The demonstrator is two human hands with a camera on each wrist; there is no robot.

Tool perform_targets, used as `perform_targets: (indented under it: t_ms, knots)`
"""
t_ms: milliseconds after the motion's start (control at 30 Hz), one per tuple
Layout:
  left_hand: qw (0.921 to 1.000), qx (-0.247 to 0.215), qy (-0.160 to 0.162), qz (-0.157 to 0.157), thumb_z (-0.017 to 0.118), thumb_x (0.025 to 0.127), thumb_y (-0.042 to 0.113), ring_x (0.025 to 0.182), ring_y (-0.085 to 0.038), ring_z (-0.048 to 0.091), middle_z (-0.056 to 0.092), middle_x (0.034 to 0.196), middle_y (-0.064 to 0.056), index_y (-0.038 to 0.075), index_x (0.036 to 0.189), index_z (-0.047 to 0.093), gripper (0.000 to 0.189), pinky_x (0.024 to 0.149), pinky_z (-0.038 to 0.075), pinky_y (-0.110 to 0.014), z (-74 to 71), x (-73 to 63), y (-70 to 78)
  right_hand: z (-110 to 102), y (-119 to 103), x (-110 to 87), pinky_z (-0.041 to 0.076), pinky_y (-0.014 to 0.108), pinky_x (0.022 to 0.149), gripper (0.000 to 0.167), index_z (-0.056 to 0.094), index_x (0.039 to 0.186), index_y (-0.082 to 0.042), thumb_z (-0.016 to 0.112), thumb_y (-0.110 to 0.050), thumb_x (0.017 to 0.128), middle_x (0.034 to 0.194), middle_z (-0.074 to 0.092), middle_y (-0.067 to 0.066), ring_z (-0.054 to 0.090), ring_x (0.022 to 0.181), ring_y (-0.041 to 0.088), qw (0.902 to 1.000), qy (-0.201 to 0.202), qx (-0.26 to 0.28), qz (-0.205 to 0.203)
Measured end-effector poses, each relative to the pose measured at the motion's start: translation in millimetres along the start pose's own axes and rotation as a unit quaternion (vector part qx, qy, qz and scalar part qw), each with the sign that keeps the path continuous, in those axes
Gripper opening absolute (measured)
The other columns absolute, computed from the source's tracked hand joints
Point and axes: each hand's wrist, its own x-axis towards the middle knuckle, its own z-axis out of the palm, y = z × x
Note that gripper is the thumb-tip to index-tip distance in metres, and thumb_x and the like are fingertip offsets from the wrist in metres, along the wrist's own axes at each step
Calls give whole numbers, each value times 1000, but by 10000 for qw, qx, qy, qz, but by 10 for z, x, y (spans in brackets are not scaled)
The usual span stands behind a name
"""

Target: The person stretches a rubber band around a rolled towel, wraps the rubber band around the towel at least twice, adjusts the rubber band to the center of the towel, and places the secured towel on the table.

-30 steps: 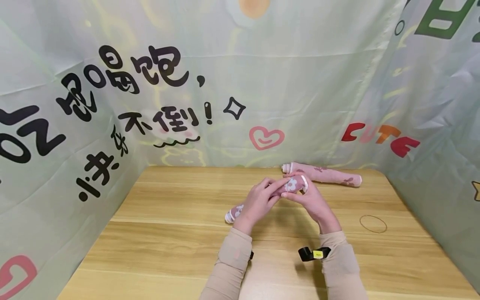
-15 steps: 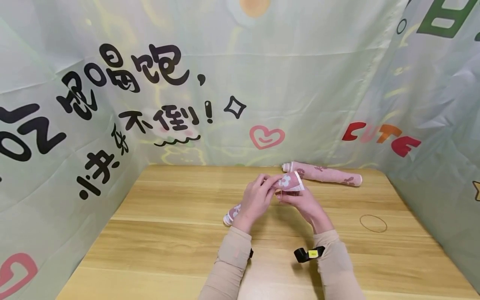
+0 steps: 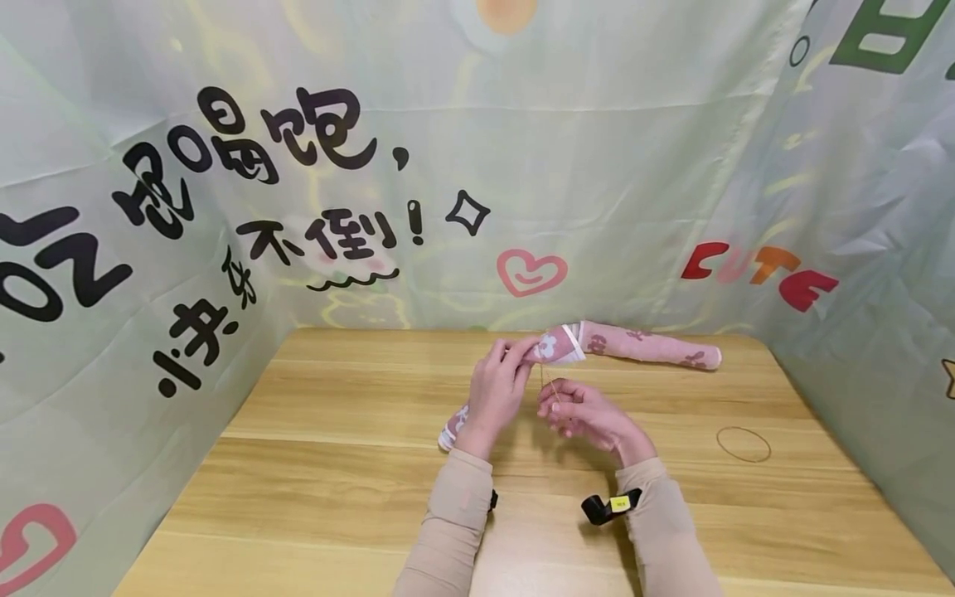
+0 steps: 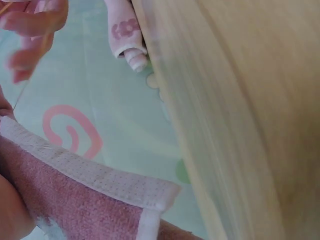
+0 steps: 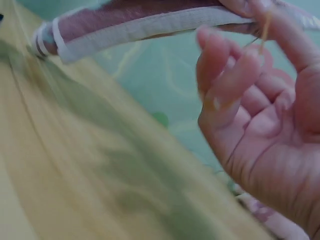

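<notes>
My left hand (image 3: 494, 394) grips a rolled dusky-pink towel (image 3: 550, 346) with white flowers and a white hem. The roll's lower end shows left of the wrist, and the hand covers its middle. At the far end, the hemmed edge (image 4: 90, 170) flares loose in the left wrist view. Just below that end, my right hand (image 3: 593, 414) is apart from the towel, holding a thin tan rubber band (image 5: 265, 32) with curled fingers. In the head view the band stretches from the towel's underside to these fingers.
A second rolled pink towel (image 3: 649, 345) with darker flowers lies along the back edge of the wooden table (image 3: 313, 481). Another rubber band (image 3: 743, 444) lies on the right side of the table. Printed fabric (image 3: 634, 182) walls the back and sides.
My right hand has come away from the towel's end, moving down and toward me with the rubber band. The towel has shifted left with my left hand, and its hemmed end has flared loose.
</notes>
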Motion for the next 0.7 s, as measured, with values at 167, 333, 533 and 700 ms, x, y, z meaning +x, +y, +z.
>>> perform_targets:
  t_ms: [167,333,533,700]
  knots:
    - [9996,-81,267,-44,59,97,23,78,-17,64,60,99,-2,28,122,62,27,65,49,-32,3,8,-5,8,179,92,50,12,65,26,61,110,-8,49,-30,101,98,69,-1,63,79,4,9713,-1627,1543,-788]
    - [9983,-168,545,-126,59,96,21,78,-19,63,60,100,-4,25,121,62,25,65,49,-34,8,14,-13,139,279,226,25,12,50,50,64,108,-10,43,-53,95,89,61,-5,36,62,3,9095,-2633,2707,-1738]
    - [9953,-227,934,-101,60,96,19,83,-20,63,62,103,-6,22,120,63,24,66,50,-35,4,14,-23,317,307,330,22,7,54,55,64,105,-2,33,-47,101,86,54,3,27,63,1,8089,-2778,4695,-2192]
    - [9947,-191,1009,-26,59,96,19,82,-20,63,61,103,-7,22,120,62,24,67,50,-35,-13,13,-21,369,284,351,41,10,60,48,65,110,3,39,-37,103,97,68,15,56,70,11,7441,-2450,5834,-2143]
